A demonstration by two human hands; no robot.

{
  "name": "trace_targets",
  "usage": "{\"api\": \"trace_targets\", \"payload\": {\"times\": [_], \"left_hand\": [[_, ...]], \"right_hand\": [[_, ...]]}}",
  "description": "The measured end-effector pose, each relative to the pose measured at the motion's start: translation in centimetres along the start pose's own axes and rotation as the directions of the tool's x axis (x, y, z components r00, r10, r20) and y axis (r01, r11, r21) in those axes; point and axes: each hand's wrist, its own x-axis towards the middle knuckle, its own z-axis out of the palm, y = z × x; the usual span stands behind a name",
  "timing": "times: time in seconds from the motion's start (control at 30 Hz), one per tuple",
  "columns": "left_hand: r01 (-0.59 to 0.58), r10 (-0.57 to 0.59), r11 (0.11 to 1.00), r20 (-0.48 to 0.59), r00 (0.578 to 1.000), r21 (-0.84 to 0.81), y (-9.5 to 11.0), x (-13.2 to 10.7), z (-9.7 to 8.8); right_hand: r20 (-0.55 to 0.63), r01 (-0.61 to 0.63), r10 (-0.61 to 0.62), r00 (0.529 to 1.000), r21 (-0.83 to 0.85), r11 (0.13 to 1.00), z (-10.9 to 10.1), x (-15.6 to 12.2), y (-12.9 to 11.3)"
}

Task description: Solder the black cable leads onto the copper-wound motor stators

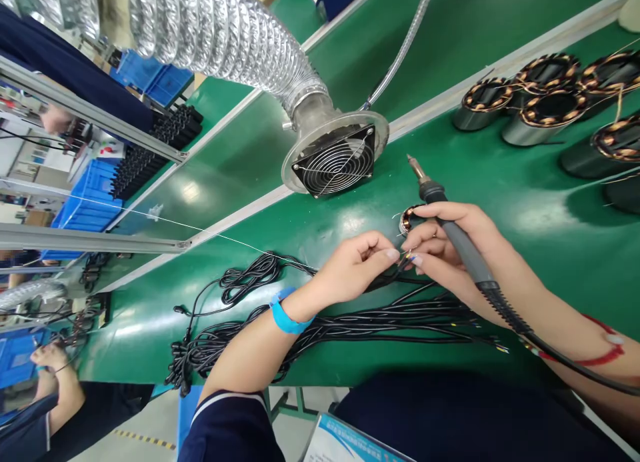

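My left hand (356,265) is closed in a pinch on thin wire ends, and a blue band sits on its wrist. My right hand (447,245) holds a grey-handled soldering iron (453,232), its tip pointing up and away, and its fingertips meet the left hand's at the same wire ends. Just behind the fingers lies a small motor stator (407,217) with copper windings, partly hidden. A bundle of black cables (345,322) runs across the green bench under both forearms.
A fume-extractor fan (336,162) on a silver flexible duct (220,32) sits right behind the hands. Several larger copper-wound stators (545,105) stand at the far right. Blue bins (87,195) are at left. Another person's hand (50,359) works at bottom left.
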Motion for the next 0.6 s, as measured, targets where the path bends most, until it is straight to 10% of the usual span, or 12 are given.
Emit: {"api": "trace_targets", "payload": {"times": [0.17, 0.33, 0.6], "left_hand": [[-0.021, 0.019, 0.999, 0.043, 0.999, 0.046, 0.1, -0.2, -0.1], [0.197, -0.135, 0.961, 0.291, 0.947, -0.195, 0.5, -0.2, -0.4], [0.090, -0.110, 0.991, -0.216, 0.970, -0.099, -0.6, 2.1, -0.3]], "right_hand": [[0.018, 0.120, -0.119, 0.993, -0.076, 0.990, -0.1, 0.0, -0.6], [0.044, 0.170, -0.167, 0.985, -0.078, 0.982, 0.0, 0.0, -0.7], [-0.178, -0.036, -0.053, 0.983, -0.461, 0.887, -2.1, -1.0, -1.0]]}}
